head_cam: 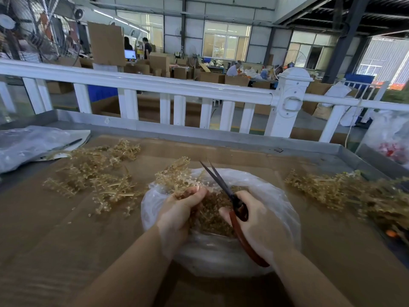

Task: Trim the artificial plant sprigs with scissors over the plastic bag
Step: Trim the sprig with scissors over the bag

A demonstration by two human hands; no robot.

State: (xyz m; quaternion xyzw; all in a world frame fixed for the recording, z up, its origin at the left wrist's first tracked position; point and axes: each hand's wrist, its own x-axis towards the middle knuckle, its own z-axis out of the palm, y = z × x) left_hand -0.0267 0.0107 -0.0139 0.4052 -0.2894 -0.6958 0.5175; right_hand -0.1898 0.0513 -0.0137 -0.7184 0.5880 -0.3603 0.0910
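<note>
Red-handled scissors (230, 202) over plastic bag (272, 196)

Both forearms are stretched forward from the lower edge of the view and are bare. The left hand (179, 209) is held with its back upward, and its fingers are curled around a sprig (177, 176). The right hand (254, 227) is closed around the handles of the scissors (228, 196), whose blades are pointed up and away, slightly parted.

A cardboard-covered table (66, 229) carries a clear bag (221, 258) at the centre, sprig piles left (99, 173) and right (345, 193), and plastic sheeting (28, 145) far left.
</note>
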